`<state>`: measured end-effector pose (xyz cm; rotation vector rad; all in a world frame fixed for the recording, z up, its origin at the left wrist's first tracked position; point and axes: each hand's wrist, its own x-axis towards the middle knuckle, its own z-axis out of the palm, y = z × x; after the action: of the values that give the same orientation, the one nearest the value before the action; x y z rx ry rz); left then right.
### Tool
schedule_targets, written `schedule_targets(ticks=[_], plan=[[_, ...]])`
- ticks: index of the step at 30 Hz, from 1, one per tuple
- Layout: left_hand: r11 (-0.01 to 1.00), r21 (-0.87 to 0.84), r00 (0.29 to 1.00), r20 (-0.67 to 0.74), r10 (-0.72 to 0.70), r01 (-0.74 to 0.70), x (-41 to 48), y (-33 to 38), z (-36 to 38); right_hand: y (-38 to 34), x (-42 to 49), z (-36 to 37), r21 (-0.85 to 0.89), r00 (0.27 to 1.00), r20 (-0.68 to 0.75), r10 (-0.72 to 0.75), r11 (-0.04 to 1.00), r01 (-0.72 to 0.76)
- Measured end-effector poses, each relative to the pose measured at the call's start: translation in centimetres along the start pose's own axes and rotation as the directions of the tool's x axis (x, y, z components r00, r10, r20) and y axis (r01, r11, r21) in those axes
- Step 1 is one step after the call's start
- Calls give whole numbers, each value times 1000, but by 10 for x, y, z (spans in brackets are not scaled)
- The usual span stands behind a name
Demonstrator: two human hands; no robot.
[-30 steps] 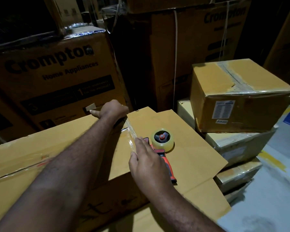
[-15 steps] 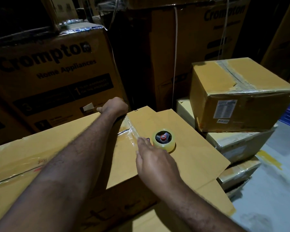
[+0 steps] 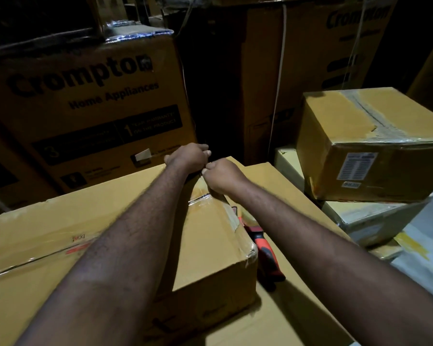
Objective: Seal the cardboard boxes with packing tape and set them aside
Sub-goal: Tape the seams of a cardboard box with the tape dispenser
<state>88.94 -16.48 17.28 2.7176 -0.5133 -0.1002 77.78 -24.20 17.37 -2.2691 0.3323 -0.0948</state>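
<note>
A large brown cardboard box (image 3: 60, 236) lies in front of me, with a strip of clear packing tape (image 3: 205, 199) across its top near the right end. My left hand (image 3: 188, 156) curls over the box's far edge where the tape ends. My right hand (image 3: 223, 176) is right beside it, fingers curled and pinching at the same tape end. The tape dispenser (image 3: 266, 253) with its orange-red handle lies on a flat cardboard sheet (image 3: 285, 181) just right of the box. My right forearm hides the dispenser's roll.
A taped box with a white label (image 3: 373, 151) sits on a stack of flatter boxes (image 3: 375, 216) at the right. Tall printed appliance cartons (image 3: 85, 101) wall off the back and left. Pale floor (image 3: 425, 245) shows at the right edge.
My right hand has slid along the tape from near the dispenser up to the far edge, meeting my left hand. The left hand stayed at the far edge. The dispenser has not moved.
</note>
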Motion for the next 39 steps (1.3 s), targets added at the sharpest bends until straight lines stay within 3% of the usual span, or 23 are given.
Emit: schedule_targets(ticks=[3,7,12,18,24,33,36,39], plan=[[999,1,999,8,-33,33,6,-3,-3,-5,20,3,74,1000,7,24,997,-25],[998,-6,998,-2,-57,57,10,2,0,3,7,3,-80,999,29,-13,997,15],[999,-53,994,-105,-19,13,-1,18,10,33,-34,-3,-12,994,-89,-64,998,63],[997,-70,993,-110,-45,37,4,11,9,43,-99,-12,62,996,-29,-87,994,89],[995,-102,989,-143,-30,15,5,6,11,56,-148,-8,18,973,-114,-199,979,202],[999,-26,979,-201,-38,33,5,8,13,79,-181,5,233,946,-221,-237,929,287],[999,33,988,-156,-14,19,2,8,12,82,-179,8,228,914,-320,-248,917,328],[998,53,999,1,44,-44,1,1,4,85,-180,8,194,901,-350,-257,921,338]])
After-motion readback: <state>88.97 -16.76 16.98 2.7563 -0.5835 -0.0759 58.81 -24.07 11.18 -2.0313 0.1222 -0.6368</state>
